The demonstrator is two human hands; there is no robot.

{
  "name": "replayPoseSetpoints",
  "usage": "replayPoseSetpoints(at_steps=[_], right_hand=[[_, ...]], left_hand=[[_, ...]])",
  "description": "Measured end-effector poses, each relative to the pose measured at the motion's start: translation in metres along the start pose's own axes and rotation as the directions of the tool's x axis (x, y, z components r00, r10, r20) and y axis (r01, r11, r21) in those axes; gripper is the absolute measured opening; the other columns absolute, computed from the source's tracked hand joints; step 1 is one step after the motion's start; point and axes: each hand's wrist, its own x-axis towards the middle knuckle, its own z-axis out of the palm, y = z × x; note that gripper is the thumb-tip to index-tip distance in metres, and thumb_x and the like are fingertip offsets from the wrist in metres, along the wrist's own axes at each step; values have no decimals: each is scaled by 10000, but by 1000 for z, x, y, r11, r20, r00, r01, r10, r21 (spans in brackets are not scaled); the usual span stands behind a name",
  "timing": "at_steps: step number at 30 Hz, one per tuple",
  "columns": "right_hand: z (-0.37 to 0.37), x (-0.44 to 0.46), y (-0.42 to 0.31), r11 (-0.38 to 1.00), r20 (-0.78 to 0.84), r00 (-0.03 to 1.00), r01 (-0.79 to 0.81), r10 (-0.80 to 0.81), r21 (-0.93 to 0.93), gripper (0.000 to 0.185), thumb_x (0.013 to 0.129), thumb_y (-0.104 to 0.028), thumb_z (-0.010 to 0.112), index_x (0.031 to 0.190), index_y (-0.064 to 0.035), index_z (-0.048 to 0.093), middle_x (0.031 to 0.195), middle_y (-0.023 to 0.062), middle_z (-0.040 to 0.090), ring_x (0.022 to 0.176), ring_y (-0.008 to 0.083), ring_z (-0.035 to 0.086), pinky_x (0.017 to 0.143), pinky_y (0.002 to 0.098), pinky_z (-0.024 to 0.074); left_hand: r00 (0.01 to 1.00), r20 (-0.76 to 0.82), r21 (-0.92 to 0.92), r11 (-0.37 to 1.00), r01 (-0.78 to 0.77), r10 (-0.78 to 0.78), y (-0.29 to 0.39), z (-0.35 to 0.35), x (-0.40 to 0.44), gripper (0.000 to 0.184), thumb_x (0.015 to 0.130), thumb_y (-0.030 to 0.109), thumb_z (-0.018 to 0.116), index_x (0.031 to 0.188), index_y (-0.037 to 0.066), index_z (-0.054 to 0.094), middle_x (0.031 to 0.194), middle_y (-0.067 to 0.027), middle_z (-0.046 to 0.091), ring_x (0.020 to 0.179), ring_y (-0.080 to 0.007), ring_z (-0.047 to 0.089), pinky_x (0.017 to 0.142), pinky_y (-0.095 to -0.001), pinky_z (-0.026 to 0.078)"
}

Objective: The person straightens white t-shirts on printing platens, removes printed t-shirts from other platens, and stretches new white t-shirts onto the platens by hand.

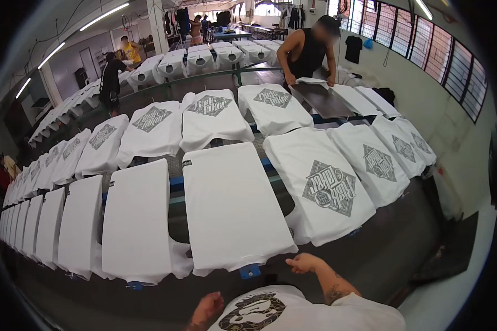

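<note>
My right hand (302, 263) is just below the lower right corner of a plain white T-shirt (237, 207). Its fingers are curled together, and nothing shows in them. The shirt lies flat over a board, with a small dark label at its top left and a blue clamp (250, 271) under its near edge. Lower down, in front of my body, my left hand (209, 304) hangs apart from the shirts with its fingers loosely closed and no object visible. To the right lies a white T-shirt with a dark diamond print (329, 187).
Two long rows of shirt-covered boards curve away left and right. Across the rows, a person in a black sleeveless top (309, 52) handles white cloth at a dark bare board (323, 101). Other people stand farther back. Barred windows (414, 41) line the right wall.
</note>
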Motion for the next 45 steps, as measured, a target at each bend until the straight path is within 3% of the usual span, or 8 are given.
replayPoseSetpoints(at_steps=[2,4,6,12,20,30,38,45], right_hand=[[18,-1,10,752,-18,998,-30,55,658,609,892,-538,601,1185,-4,575,932,138,697,820,141,669,665,310,545],[8,-10,-2,746,-80,994,-2,75,666,586,893,-478,624,1190,21,553,931,182,679,822,215,671,705,354,543],[-16,-42,-29,881,-484,748,295,-454,-369,572,891,-373,641,1237,54,481,1006,289,640,882,381,653,754,402,535],[-94,-226,-184,708,-864,70,608,-499,-360,707,948,-250,581,1425,117,211,781,140,636,670,314,639,618,397,499],[-144,-271,-244,638,-834,-140,581,-534,-506,648,963,-210,568,1436,97,249,791,97,666,603,178,612,597,302,482],[-144,-270,-249,561,-812,-78,685,-578,-465,578,931,-217,605,1345,116,378,762,148,671,623,293,648,597,354,492],[-120,-46,-103,792,-382,799,182,-464,-583,512,885,-506,555,966,-11,657,917,215,677,815,406,640,750,476,497],[23,34,16,722,3,998,-53,70,690,562,911,-577,550,1048,-34,599,944,113,674,821,212,668,727,367,551]], left_hand=[[988,146,10,998,-60,58,41,35,-28,229,861,243,720,1042,173,600,978,-19,663,923,-190,630,812,-410,515],[983,117,-23,990,-142,144,68,58,-34,221,874,261,710,1035,166,592,985,-25,662,934,-190,624,828,-415,504],[980,91,-35,984,-173,176,84,68,-26,240,878,299,708,1027,159,583,989,-29,655,904,-183,626,785,-396,509],[978,-32,138,970,-198,204,87,68,-17,344,867,398,704,1034,126,575,930,-27,636,809,-164,619,708,-355,503],[985,-68,461,880,-110,158,6,26,-18,263,919,309,614,792,80,639,712,-38,625,580,-143,560,561,-300,465],[954,-287,386,922,35,83,-36,-20,-21,321,939,358,572,1031,58,641,927,-108,670,787,-211,612,748,-372,507],[969,-122,-346,905,-246,216,31,26,-16,638,899,646,478,1189,83,553,1048,-89,609,935,-248,581,806,-435,486],[919,-72,-191,899,-393,387,92,48,-33,750,870,712,458,1332,120,446,1276,-98,479,1115,-257,456,941,-440,401]])
